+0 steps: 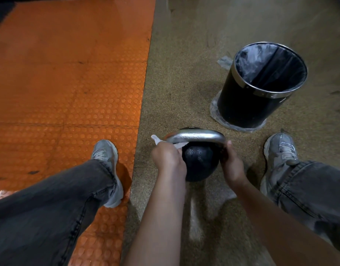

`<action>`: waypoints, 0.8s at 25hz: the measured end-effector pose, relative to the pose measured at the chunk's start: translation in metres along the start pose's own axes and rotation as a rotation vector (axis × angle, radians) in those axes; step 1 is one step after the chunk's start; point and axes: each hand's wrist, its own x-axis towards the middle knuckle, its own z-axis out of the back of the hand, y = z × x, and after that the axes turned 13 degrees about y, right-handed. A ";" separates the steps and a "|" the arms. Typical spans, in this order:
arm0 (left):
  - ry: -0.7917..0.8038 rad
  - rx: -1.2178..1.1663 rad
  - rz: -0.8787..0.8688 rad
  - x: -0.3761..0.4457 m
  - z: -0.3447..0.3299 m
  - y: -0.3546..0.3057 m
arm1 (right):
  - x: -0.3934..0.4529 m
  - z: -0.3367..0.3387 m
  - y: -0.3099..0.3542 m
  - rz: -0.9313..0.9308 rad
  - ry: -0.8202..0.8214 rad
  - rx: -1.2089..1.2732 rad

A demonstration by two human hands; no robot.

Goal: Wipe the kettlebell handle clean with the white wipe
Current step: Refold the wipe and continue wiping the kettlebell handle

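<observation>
Gripping the wipe (pixel 157 139) at the handle's (pixel 196 135) left end, left hand (pixel 168 156) closed; right hand (pixel 231 164) clasps the right end, bar running left-right.

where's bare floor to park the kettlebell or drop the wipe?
Free: orange studded mat left of the seam; speckled floor between the seam and the bin; the strip right of the bin. Crowded: around the kettlebell, with left hand and wipe, right hand, and a shoe on either side.
</observation>
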 end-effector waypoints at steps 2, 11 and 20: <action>0.056 -0.129 -0.017 0.010 0.007 -0.004 | 0.002 -0.001 -0.001 0.004 0.002 0.022; 0.123 -0.207 0.011 0.012 0.021 0.005 | 0.006 0.003 -0.002 0.026 0.044 0.124; 0.167 -0.392 0.048 0.029 0.025 0.009 | 0.009 0.001 0.000 0.004 0.021 0.173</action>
